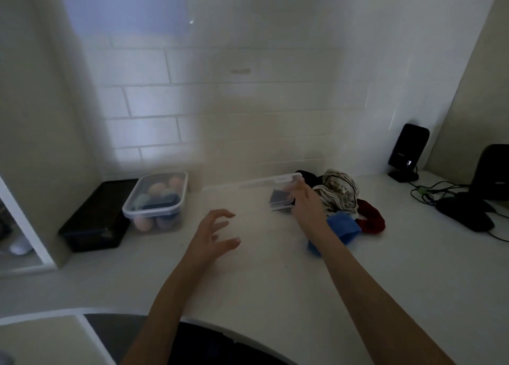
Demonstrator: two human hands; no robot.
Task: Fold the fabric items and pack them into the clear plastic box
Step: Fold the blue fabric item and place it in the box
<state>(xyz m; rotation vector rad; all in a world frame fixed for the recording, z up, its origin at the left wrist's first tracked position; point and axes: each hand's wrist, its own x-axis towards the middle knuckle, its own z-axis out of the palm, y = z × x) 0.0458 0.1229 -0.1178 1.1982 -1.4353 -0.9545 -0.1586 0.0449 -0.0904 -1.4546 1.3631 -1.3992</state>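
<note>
Head view: I see right hand [305,203] fingers curled on right end of one clear plastic box [264,192], holding it. Box long axis runs left-right along wall; dark folded piece inside by fingertips. Left hand [213,234] hovers nearer me, fingers spread, holding nothing. Four loose fabric items just right of grip: striped cloth [340,192], black cloth [308,178], red cloth [370,217], blue cloth [340,228].

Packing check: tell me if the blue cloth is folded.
Cannot tell: the blue cloth lies bunched beside the right forearm, partly hidden, outside the box.
</note>
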